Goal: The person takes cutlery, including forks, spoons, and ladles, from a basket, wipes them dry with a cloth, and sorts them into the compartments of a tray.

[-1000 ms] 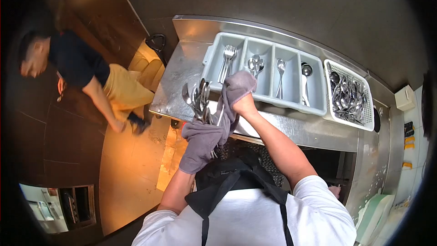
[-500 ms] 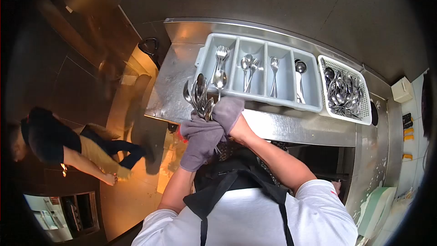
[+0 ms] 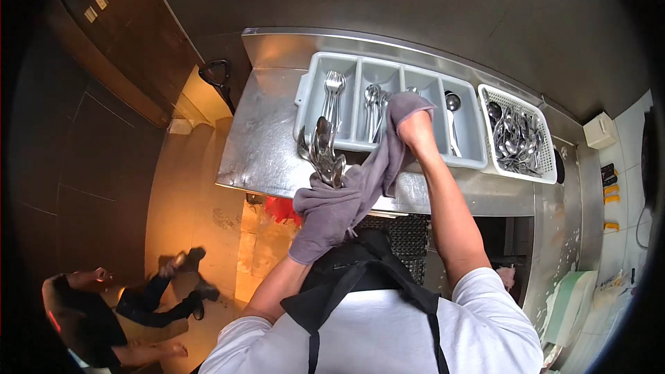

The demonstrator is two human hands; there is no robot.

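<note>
A purple-grey cloth (image 3: 381, 166) stretches between my two hands and wraps both. Through it, my left hand (image 3: 325, 218) is closed around a bunch of spoons (image 3: 322, 152), bowls up, just in front of the grey cutlery tray (image 3: 303, 97). My right hand (image 3: 412, 112) reaches over the tray's third compartment with the cloth's other end. Its fingers are hidden under the fabric, and whether cutlery is in them does not show. Forks (image 3: 334, 90) lie in the first compartment, spoons (image 3: 373, 100) in the second, and a ladle-like large spoon (image 3: 452, 107) in the fourth.
To the tray's right stands a white perforated basket (image 3: 551, 138) heaped with mixed cutlery. Both rest on a steel counter (image 3: 260, 138) against a dark wall. Another person (image 3: 83, 318) is on the floor area at lower left. Yellow-handled tools (image 3: 611, 199) hang at far right.
My right hand has moved from beside my left hand to over the third compartment, pulling the cloth out long. The spoon that stood by it is no longer visible there. The other person has moved.
</note>
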